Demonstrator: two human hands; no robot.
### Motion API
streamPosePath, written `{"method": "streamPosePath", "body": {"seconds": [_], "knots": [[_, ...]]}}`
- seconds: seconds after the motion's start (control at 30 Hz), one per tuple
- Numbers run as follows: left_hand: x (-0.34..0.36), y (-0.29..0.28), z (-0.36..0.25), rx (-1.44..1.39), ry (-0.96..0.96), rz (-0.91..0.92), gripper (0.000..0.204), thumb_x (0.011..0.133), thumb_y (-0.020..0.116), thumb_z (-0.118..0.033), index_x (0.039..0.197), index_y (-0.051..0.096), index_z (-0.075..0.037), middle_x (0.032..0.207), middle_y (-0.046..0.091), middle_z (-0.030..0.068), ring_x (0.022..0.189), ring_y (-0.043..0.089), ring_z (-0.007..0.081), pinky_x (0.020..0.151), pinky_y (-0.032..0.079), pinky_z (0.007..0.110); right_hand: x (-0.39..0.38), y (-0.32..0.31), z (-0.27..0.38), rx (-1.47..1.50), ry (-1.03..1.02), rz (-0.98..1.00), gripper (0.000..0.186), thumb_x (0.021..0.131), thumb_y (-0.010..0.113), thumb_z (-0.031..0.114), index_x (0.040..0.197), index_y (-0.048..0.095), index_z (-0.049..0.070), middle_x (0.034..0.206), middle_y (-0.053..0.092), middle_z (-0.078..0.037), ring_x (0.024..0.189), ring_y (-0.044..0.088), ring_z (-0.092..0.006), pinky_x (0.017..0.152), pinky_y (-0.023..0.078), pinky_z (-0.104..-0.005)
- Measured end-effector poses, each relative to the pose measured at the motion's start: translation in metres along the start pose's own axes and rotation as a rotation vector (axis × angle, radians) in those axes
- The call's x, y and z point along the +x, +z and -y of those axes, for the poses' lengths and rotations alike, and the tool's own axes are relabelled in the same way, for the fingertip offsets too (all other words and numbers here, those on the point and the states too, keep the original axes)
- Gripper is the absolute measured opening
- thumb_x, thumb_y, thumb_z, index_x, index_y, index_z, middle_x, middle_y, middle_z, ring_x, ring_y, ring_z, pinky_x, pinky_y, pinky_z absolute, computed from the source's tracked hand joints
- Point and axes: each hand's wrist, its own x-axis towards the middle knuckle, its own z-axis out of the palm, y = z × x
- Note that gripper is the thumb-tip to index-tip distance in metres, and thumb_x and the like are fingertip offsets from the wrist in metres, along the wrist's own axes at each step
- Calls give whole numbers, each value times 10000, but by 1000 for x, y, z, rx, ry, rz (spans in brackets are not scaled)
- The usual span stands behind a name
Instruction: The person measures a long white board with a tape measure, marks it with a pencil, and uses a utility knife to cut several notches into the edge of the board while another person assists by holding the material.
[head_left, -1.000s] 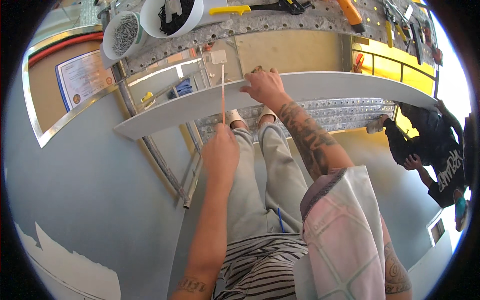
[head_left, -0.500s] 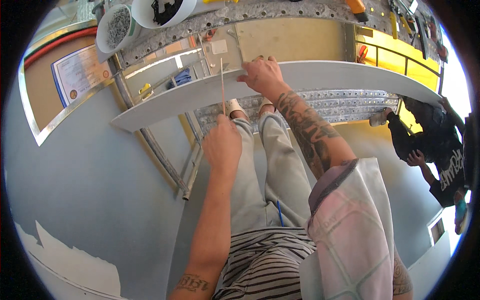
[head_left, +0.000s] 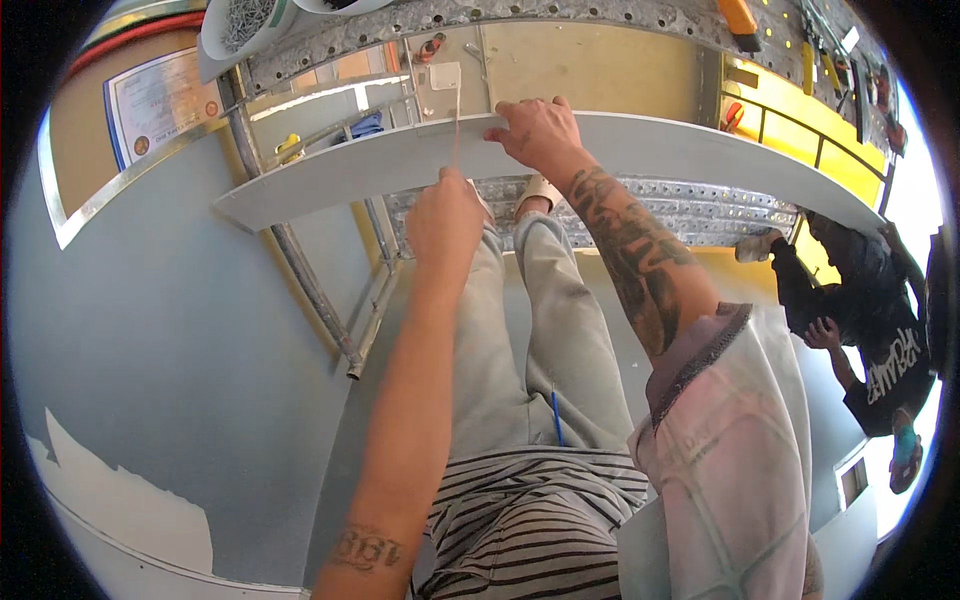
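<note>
A long white board (head_left: 680, 150) lies crosswise in front of me, above a perforated metal plank. My left hand (head_left: 445, 220) is closed on a thin saw (head_left: 457, 135). Its narrow blade, seen almost edge-on, points away from me across the board's left part; the handle is hidden inside my fist. Just right of the blade, my right hand (head_left: 535, 130) grips the board, with its fingers over the far edge and the thumb pointing toward the blade.
Below the board runs the perforated metal plank (head_left: 680, 210), where my feet stand. Another perforated plank (head_left: 560, 28) at the top carries a tub of screws (head_left: 245, 25) and tools. Metal scaffold tubes (head_left: 310, 290) stand left. A person in dark clothes (head_left: 870, 310) is at the board's right end.
My left hand has pushed the saw forward, away from me, across the board. The right hand keeps its grip on the board. The view has shifted slightly.
</note>
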Motion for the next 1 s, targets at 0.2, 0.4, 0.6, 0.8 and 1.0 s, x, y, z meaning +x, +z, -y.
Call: {"method": "streamPosePath", "body": {"seconds": [0.2,0.4,0.6,0.8,1.0], "knots": [[-34,5,-3,-3,-43,68,195,930,527,-171,1018,609,-18,876,672,249,849,653,433,755,504,537,-12,3,-6,8,-10,-44,308,841,667,453,941,702,163,797,703,-88,855,679,-275,816,400,-404],[-19,12,4,15,-5,12,196,909,520,-192,940,610,-20,813,682,247,785,684,413,706,534,508,-2,-2,-5,-11,-3,37,389,854,635,477,1048,679,143,848,706,-102,911,659,-291,821,404,-423],[-2,19,6,3,4,-32,195,916,516,-184,956,603,-15,794,682,244,770,690,398,694,537,504,0,1,3,28,-4,23,395,854,634,484,1049,675,143,867,707,-99,922,660,-284,851,410,-430],[-35,20,4,21,-79,129,199,931,511,-192,955,579,-6,771,683,230,767,689,399,696,536,498,-4,1,-9,-40,47,46,369,860,639,489,1073,699,194,889,722,-78,939,678,-246,864,394,-400],[-7,27,20,9,-41,9,178,945,523,-209,990,580,-46,794,673,204,776,666,408,687,505,514,5,0,12,11,31,55,371,861,642,483,1069,696,180,926,718,-90,946,671,-260,881,402,-412]]}}
